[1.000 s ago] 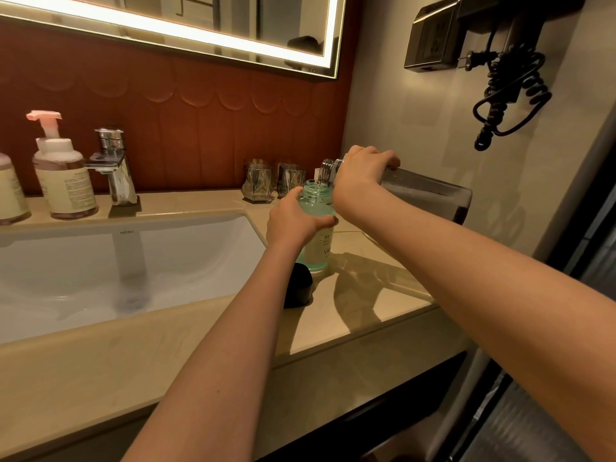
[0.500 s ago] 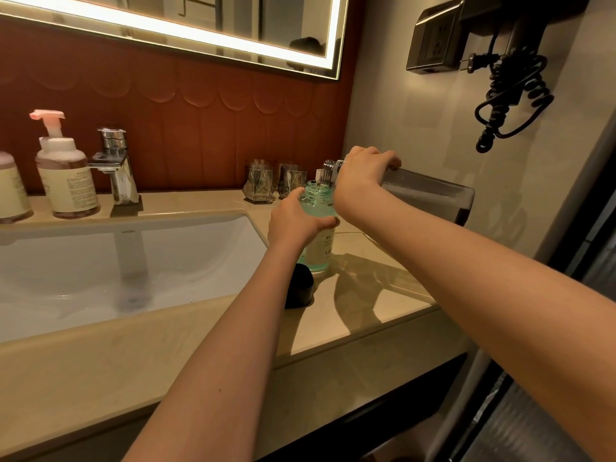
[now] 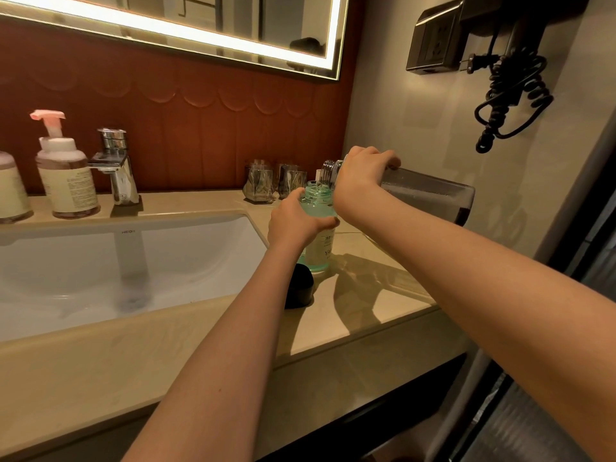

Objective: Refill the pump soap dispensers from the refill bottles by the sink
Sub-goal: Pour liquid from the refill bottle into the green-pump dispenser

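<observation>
Right grip (image 3: 363,181) curled round tilted refill bottle (image 3: 430,195), neck over dispenser (image 3: 320,251) mouth; left grip (image 3: 293,223) clasps dispenser, toward surface's (image 3: 366,305) right edge. Pouring step, seemingly; next: level bottle before overflow.

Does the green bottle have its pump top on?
No, the green bottle has an open neck, with the tilted refill bottle held over it.

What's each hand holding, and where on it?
Left hand grips the green dispenser bottle at its shoulder; right hand grips the tilted refill bottle near its neck.
</observation>
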Motion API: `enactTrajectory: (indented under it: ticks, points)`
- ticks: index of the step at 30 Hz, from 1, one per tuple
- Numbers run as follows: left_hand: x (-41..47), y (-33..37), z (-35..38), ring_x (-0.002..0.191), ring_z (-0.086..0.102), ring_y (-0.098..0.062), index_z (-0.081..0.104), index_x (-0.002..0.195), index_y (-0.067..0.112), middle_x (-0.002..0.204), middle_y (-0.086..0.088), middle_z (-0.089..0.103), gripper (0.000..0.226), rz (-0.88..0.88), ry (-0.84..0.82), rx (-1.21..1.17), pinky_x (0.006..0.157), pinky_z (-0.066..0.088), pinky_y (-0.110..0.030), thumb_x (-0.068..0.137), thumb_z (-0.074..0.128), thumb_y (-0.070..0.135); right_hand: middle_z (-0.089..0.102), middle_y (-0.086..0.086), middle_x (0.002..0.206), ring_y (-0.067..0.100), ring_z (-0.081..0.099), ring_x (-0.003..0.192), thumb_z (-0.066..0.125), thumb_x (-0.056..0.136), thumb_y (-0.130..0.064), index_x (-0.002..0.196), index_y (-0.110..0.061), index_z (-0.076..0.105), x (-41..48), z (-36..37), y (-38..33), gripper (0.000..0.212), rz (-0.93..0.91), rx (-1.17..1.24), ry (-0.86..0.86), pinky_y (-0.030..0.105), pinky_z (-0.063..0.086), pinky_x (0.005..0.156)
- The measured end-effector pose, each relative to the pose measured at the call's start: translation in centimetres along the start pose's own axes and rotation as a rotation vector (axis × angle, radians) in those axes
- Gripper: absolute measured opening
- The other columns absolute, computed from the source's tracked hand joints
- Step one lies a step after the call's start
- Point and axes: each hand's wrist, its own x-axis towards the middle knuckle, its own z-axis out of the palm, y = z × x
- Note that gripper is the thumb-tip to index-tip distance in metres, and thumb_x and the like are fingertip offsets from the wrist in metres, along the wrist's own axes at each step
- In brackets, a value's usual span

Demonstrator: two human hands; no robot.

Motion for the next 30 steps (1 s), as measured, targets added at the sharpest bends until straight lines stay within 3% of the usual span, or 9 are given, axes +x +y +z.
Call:
enactTrajectory:
  ticks: [30]
  points:
    - [0.17,-0.13,0.11,0.132,0.038,-0.024,0.032,0.144,0.019,0.145,-0.004,0.04,0.09,-0.007,-0.003,0.003,0.099,0.039,-0.039,0.07,0.078,0.041,0.043,0.016,0.127,0.034,0.047,0.117,0.059,0.089,-0.012,0.132,-0.001,0.042,-0.41,-0.26,0.1,0.047,-0.014,-0.014,-0.001,0.05,0.042,0.093]
